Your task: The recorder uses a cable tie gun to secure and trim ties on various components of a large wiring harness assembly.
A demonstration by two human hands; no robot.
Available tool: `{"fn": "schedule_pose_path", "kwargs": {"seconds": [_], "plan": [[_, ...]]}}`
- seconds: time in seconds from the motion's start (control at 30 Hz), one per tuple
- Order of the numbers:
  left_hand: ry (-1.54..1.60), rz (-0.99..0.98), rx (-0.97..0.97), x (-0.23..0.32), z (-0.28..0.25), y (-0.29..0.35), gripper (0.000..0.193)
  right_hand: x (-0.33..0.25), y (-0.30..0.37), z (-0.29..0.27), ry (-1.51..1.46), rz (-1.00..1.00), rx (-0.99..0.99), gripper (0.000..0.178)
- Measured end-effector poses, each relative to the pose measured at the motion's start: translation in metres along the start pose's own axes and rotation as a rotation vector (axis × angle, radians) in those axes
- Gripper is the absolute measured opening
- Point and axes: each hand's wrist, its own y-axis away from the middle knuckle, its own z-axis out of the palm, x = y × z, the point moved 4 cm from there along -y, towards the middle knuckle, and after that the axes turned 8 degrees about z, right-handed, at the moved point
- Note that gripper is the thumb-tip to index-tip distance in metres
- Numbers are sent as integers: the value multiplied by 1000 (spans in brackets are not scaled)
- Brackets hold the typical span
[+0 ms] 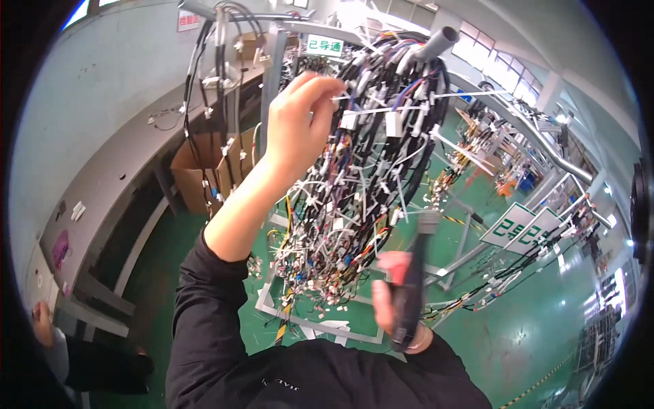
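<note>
Up at the left hand (pixel 294 126), a white cable tie tail (pixel 347 97) is pinched between thumb and fingertips, right against the hanging wire harness bundle (pixel 354 198). Bundle is hung from a grey overhead rail (pixel 436 42) and is studded with white ties and connectors. Below it, the right hand (pixel 392 293) is closed around a black and red hand tool (pixel 409 286), nose pointed up, held just short of the wires. Step judged: tie being tensioned or picked out for trimming. Next move calls for the tool nose to be brought up to the pinched tail without snagging neighbouring wires. Green floor (pixel 524 327) seen beyond the right hand.
</note>
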Motion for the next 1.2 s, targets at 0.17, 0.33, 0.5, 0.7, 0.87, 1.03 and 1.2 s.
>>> {"fn": "schedule_pose_path", "kwargs": {"seconds": [0.17,0.33,0.5,0.7,0.87,1.03,1.2], "plan": [[-114,-25,-236,-8,65,-72,32,-38,-83,-64,-279,-67,224,40],[-385,2,-196,2,96,-79,21,-20,-171,-92,-734,-13,-38,39],[-59,-60,-68,-7,71,-97,19,-32,-199,-81,-800,-11,16,37],[-48,106,-170,3,67,-139,20,-63,-229,-78,-766,-75,-121,43],[-197,70,-381,-27,82,-194,22,-48,-266,-59,-883,145,-168,34],[-273,214,-417,42,73,-197,27,-36,-299,-80,-932,124,-360,34],[-182,273,-349,17,64,-187,27,-37,-321,-62,-810,177,-635,34]]}}
